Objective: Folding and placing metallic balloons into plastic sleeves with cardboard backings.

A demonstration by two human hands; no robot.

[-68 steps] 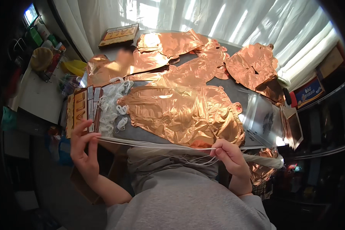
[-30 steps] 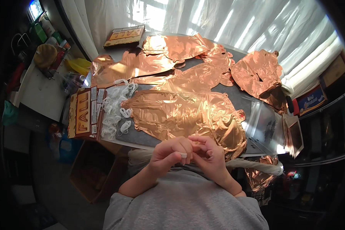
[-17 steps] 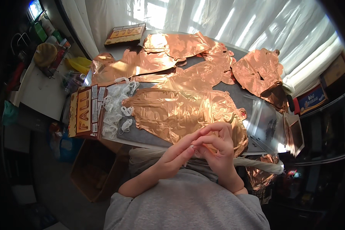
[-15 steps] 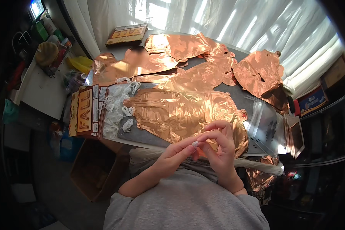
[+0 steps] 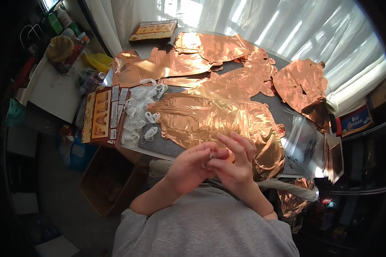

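In front of my chest, my left hand (image 5: 188,168) and my right hand (image 5: 235,165) meet at the fingertips. Both pinch a small white piece, apparently string (image 5: 211,156), mostly hidden by the fingers. Two fingers of my right hand are raised away from the pinch. Just beyond, a flat copper-coloured foil balloon (image 5: 201,115) lies on the grey table, its near edge partly behind my hands. To its left is a pile of small white string bundles (image 5: 135,113), with one loose bundle (image 5: 149,135) closer to the front edge.
More flat copper foil balloons (image 5: 218,49) cover the back, one (image 5: 302,81) at right. Printed orange-brown packages (image 5: 101,115) lie left, another stack (image 5: 153,31) behind. Clear plastic sleeves (image 5: 304,143) lie right. An open cardboard box (image 5: 109,180) stands below the table at left.
My fingers have shifted around the white piece, which shows less now. My left hand has curled and turned more upright. The whole view has shifted slightly, with the table appearing further right.
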